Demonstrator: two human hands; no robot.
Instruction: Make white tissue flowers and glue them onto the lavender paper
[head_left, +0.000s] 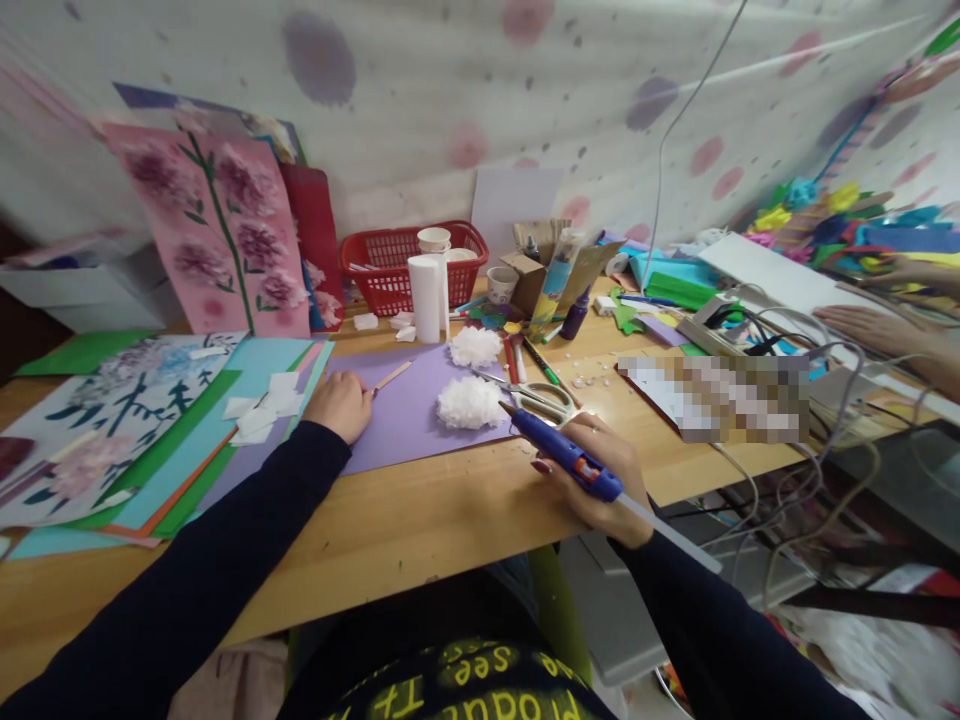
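Note:
My right hand (pixel 607 470) grips a blue hot glue gun (pixel 574 455), with a long translucent glue stick poking out of its rear. The nozzle points left, close to the nearer of two white crumpled paper flowers (pixel 471 403). Behind it sits the other white flower (pixel 475 347). Both rest on or at the edge of a purple sheet of paper (pixel 397 440). My left hand (pixel 341 405) lies on the sheet's left side, fingers curled around the near end of a thin wooden stick (pixel 394 375). Scissors (pixel 547 400) lie right of the flowers.
A white paper roll (pixel 426 300) stands before a red basket (pixel 360 250). Coloured sheets (pixel 180 450) and white paper squares (pixel 259 415) are at left, below a pink flower picture (pixel 217 240). Cables (pixel 832 400) hang at right, where another person's hands (pixel 862 330) rest.

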